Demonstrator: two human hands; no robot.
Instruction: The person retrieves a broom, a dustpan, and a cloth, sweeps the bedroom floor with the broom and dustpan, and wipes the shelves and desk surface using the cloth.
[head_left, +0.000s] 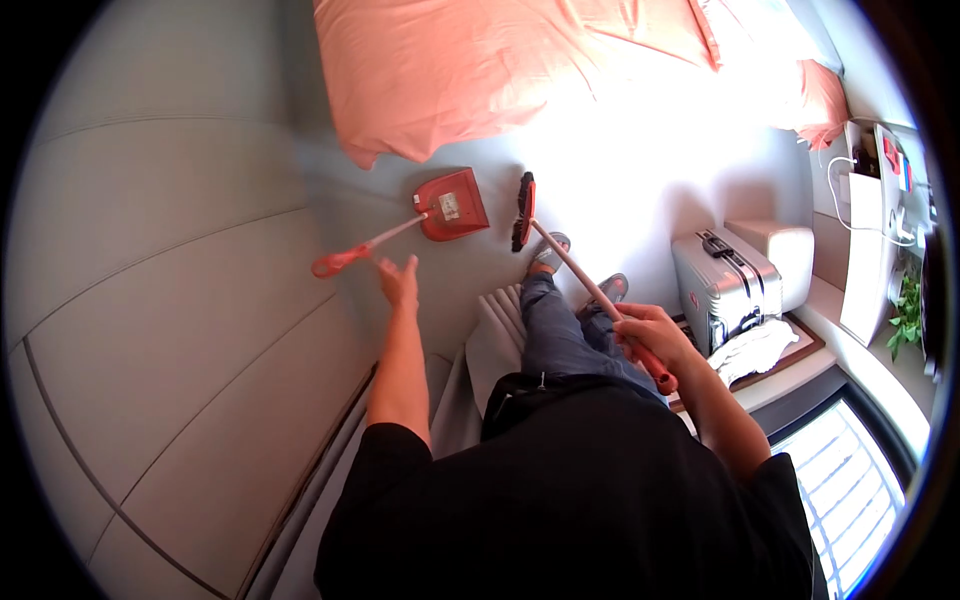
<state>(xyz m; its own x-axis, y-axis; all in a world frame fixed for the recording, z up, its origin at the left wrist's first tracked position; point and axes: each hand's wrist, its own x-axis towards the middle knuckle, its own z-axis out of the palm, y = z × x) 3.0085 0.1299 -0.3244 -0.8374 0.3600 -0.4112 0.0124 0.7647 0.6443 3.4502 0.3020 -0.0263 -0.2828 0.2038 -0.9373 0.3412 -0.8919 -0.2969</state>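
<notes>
My right hand (650, 335) is wrapped round the upper part of a broom (570, 265) with a pale stick and a red grip end. The broom's head, red with dark bristles, is down at the floor in front of my feet. To its left lies a red dustpan (470, 205) with a white label in its pan. The dustpan's long handle slants toward the wall and ends in a red loop grip. Just beside that handle, my left hand (400, 284) reaches out with its fingers apart and holds nothing.
A bed with a salmon-coloured cover (450, 80) stands ahead. On the right are a silver suitcase (725, 280), a white cloth (755, 350), a desk with a cable and a green plant (905, 315). A padded wall (170, 300) runs along the left.
</notes>
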